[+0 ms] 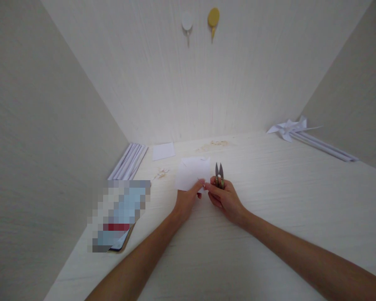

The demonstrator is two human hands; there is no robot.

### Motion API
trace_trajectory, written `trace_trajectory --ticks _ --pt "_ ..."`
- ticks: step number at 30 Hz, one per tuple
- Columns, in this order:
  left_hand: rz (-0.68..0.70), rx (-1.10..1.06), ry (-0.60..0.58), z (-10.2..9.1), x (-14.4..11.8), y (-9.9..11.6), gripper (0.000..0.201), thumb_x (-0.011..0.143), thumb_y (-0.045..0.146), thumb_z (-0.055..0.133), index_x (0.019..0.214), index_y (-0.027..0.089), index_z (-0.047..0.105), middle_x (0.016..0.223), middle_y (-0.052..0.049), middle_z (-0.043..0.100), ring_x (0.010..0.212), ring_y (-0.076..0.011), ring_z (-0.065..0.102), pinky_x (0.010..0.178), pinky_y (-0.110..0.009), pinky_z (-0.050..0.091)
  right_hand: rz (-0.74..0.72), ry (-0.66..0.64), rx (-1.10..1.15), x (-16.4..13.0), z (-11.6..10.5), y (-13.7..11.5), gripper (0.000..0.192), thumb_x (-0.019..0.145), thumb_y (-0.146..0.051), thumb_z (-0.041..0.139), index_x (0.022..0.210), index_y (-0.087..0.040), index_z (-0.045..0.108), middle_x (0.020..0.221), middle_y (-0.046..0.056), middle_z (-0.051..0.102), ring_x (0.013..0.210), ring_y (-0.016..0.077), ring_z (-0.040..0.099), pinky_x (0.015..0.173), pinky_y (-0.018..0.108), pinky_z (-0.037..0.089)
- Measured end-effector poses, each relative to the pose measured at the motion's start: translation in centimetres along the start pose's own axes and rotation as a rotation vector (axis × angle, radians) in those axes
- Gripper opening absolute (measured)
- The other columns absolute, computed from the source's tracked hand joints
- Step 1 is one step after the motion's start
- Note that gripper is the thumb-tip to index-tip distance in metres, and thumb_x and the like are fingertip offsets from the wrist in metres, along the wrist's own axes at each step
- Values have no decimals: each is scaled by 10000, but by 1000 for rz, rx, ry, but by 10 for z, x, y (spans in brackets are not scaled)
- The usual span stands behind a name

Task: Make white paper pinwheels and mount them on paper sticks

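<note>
A square white sheet of paper [192, 169] with short slits near its corners is pinched by its lower right part in my left hand [186, 198]. The thumb lies on top and the fingers go underneath, partly hidden. My right hand [225, 198] holds small thread snips [219, 171], blades upward and spread apart. Its thumb and forefinger tips meet the same lower right corner of the sheet, close to my left thumb. Whether they grip something small there is too fine to make out.
Rolled paper sticks [128, 161] and a flat white square [163, 151] lie at the back left, near small scraps [162, 172]. A partly blurred phone [122, 217] lies at the left. Paper pinwheels [290, 127] with sticks rest at the right wall. Two hooks [213, 17] hang on the back wall.
</note>
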State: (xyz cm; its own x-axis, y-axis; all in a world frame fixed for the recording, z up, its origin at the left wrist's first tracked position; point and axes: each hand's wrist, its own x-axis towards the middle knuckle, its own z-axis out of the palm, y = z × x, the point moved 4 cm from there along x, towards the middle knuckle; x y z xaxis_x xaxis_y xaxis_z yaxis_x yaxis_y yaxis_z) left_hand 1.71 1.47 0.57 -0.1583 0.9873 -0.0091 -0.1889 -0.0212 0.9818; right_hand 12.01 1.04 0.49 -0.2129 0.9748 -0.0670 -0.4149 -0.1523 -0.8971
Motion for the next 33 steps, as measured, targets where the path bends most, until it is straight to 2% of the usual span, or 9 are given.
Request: trace_trajectory --ticks 3,5,8,13,17,23,33 --pt "52 -4 106 -7 3 1 158 603 304 623 599 164 550 578 26 539 489 -82 465 409 -198 359 10 -78 9 0 2 0 293 680 -436 561 651 -157 475 384 -120 253 280 12 237 288 165 120" --pt "82 -49 188 -12 4 3 149 615 305 609 631 167 556 610 22 552 525 -85 489 425 -193 370 45 -151 30 0 5 0 347 721 -506 474 703 -160 481 424 -110 281 276 13 253 288 167 112" --pt "101 -119 247 -15 6 7 144 630 304 587 652 164 559 615 18 560 574 -98 530 458 -195 400 117 -226 -6 0 7 1 376 737 -541 418 713 -167 457 458 -103 317 271 9 244 288 167 96" --pt "107 -151 265 -16 7 8 151 635 302 583 693 163 574 635 17 581 600 -106 557 503 -213 438 154 -294 -198 -3 11 -1 334 753 -499 423 715 -167 440 461 -102 347 287 5 226 292 161 98" --pt "99 -167 259 -17 8 6 152 642 308 578 670 159 581 637 12 590 608 -107 560 505 -209 440 161 -326 -290 -5 13 -1 337 763 -496 403 718 -165 451 448 -111 309 292 10 201 286 162 108" --pt "86 -187 213 -16 8 6 171 652 324 570 673 154 576 618 7 588 599 -113 570 498 -211 439 118 -336 -294 -5 11 2 383 766 -525 373 705 -158 469 395 -119 272 279 20 189 284 166 127" --pt "44 -209 234 -15 9 3 202 623 320 597 726 151 554 641 8 580 573 -104 563 470 -197 431 128 -321 -266 -5 12 2 395 730 -551 407 633 -169 440 348 -122 278 270 19 167 271 160 130"
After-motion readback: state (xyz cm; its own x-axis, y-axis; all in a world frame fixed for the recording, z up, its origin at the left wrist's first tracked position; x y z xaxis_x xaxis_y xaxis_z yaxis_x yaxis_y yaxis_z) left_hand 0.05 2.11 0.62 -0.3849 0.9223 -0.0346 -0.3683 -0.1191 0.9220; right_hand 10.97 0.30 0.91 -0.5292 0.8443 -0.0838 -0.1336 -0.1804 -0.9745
